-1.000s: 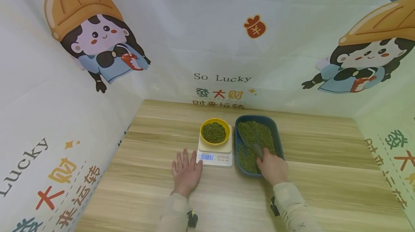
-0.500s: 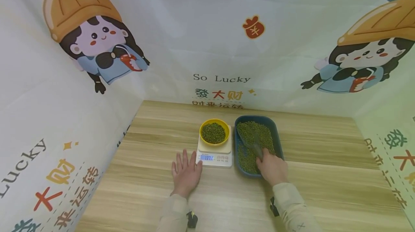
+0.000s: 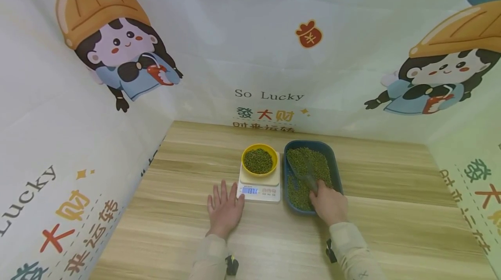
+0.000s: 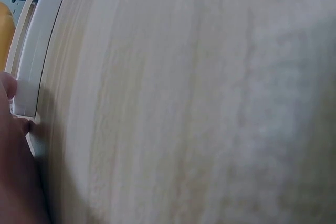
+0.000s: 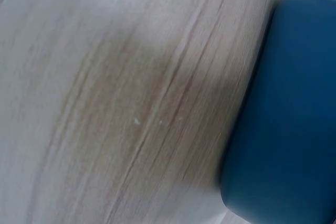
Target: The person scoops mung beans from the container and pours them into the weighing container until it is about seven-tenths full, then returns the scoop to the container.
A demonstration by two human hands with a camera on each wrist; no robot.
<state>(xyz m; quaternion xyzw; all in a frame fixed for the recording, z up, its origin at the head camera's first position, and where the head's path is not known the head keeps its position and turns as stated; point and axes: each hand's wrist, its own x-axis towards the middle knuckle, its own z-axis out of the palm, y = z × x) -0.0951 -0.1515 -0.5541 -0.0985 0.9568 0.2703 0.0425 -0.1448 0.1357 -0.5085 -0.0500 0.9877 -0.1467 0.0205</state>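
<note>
I see the left hand [image 3: 225, 212] palm-down, fingers spread, at the near-left corner of the scale [image 3: 270, 198]; the right hand [image 3: 331, 204] grips the scoop [image 3: 311, 181] over the near-right edge of the tray [image 3: 333, 165].

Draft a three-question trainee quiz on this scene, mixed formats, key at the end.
1. Multiple choice: which tool does the right hand grip at the blue tray?
A) a brush
B) a scoop
C) a knife

2. Fill in the blank: the yellow bowl of green beans stands on the ____.

3. True or false: the left hand is gripping the yellow bowl.

Key:
1. B, a scoop.
2. scale.
3. False: it lies spread by the near left corner of the scale, apart from the bowl.
</note>
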